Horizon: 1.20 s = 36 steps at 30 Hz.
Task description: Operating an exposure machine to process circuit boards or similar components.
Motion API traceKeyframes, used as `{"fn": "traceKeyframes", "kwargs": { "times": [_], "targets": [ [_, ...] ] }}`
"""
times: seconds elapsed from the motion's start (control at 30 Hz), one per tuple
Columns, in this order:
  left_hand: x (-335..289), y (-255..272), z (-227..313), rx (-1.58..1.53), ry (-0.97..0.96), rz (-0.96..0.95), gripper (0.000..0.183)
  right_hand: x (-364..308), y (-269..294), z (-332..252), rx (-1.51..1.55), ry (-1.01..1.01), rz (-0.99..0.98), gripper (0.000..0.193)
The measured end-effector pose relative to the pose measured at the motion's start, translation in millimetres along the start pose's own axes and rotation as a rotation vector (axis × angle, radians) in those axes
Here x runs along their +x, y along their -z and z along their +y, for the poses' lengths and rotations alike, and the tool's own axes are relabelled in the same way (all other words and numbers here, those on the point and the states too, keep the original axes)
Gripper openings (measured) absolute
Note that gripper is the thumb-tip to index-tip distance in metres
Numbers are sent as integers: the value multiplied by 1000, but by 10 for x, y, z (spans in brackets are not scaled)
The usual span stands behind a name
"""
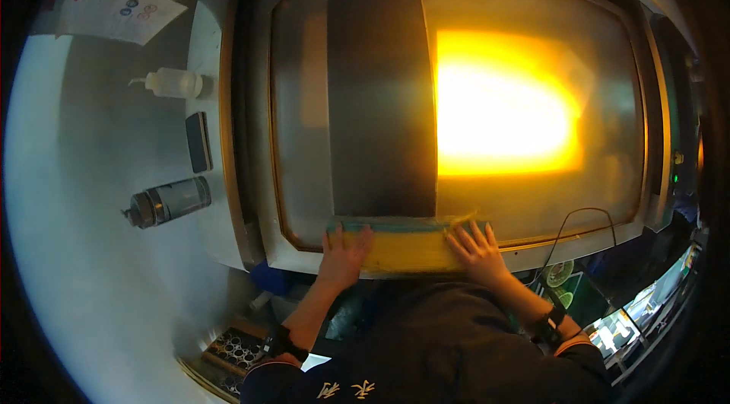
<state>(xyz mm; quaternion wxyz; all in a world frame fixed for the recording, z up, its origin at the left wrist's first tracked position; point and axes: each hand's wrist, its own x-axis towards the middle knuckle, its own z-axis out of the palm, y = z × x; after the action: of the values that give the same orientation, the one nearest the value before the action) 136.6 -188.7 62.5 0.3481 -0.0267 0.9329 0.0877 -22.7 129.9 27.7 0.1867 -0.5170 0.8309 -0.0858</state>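
Note:
A wide yellow squeegee [409, 252] with a green strip along its far edge spans the near side of a large framed glass table. Across its left end my left hand [344, 256] grips it, the fingers pointing away from me. My right hand [477, 253] holds the right end with its fingers spread over the top; both thumbs are hard to make out. Just beyond the green edge lies a long dark sheet [382, 100], flat on the glass [487, 198]. Bright yellow light [502, 115] glows to the right of this sheet.
On the left ledge are a white squeeze bottle [176, 83], a dark phone [198, 142] and a clear drinking bottle [171, 200]. A printed paper [118, 11] hangs at the upper left. A black cable [585, 209] loops over the near right edge.

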Motion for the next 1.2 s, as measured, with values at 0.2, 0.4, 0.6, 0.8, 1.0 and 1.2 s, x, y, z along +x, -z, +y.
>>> {"fn": "traceKeyframes", "kwargs": {
  "times": [0.2,0.4,0.6,0.8,1.0,1.2],
  "targets": [
    [1996,1214,-1303,181,170,457,77,2404,663,1175,-253,-27,223,73],
    [3923,2776,-2225,-37,203,542,71,4422,1439,2586,-345,-207,260,77],
    [4280,3187,-2372,-115,119,552,69,4723,1520,2969,-334,-174,262,82],
    [3414,2736,-1737,161,66,700,70,3927,1254,2481,-361,-164,271,80],
    [1499,1230,-404,-164,140,-9,81,1205,532,1134,-39,-56,66,69],
    [-34,45,567,-1,-113,-115,94,-665,-223,238,51,4,-9,69]
  ]
}}
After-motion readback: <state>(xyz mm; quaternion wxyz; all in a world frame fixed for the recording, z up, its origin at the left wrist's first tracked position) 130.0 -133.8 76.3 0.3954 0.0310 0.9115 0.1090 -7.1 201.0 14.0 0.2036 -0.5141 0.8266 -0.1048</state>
